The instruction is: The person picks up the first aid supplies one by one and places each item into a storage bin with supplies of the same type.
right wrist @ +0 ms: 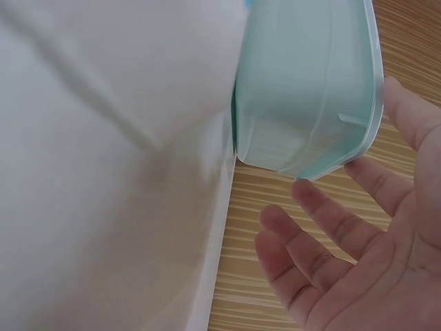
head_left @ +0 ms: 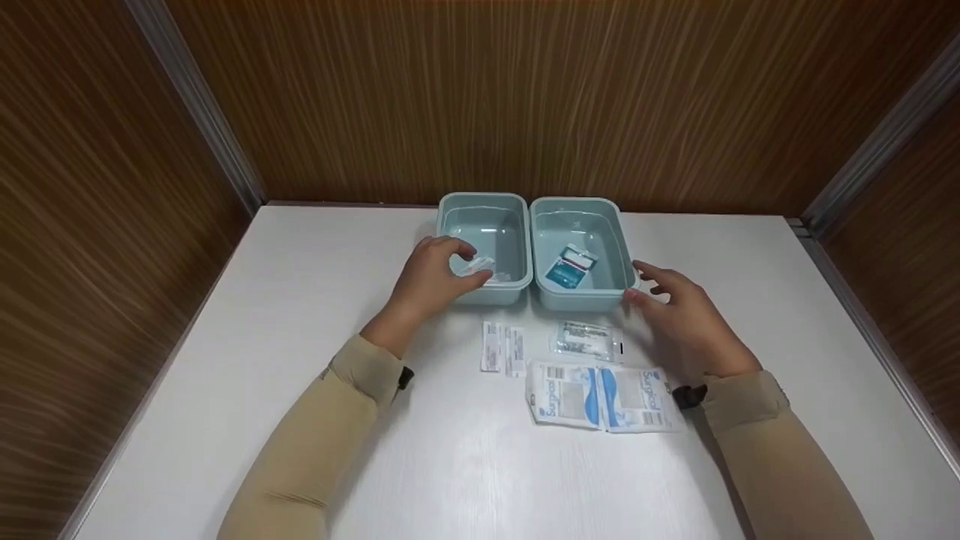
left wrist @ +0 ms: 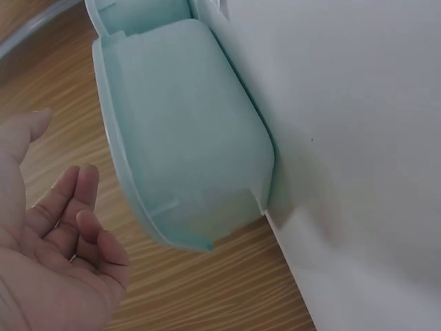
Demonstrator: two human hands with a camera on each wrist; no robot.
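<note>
My left hand [head_left: 429, 279] hovers over the near left part of the left pale green bin [head_left: 480, 294]. Its thumb and fingers are apart with nothing between them, and the left wrist view shows the fingers loosely bent beside the rim. Small clear-wrapped packets [head_left: 480, 265] lie inside that bin, partly hidden by the hand. At the near right corner of the right pale green bin [head_left: 579, 301], my right hand [head_left: 691, 319] touches the rim with thumb and fingertips, fingers spread and relaxed. That bin holds a teal and white packet [head_left: 571, 267].
Two narrow white packets [head_left: 502, 350] and a clear printed packet [head_left: 587, 341] lie on the white table [head_left: 450, 480] before the bins. Closer in are two paper pouches [head_left: 602, 397] marked "Surgical". A wood-grain panel [head_left: 487, 105] stands behind the bins.
</note>
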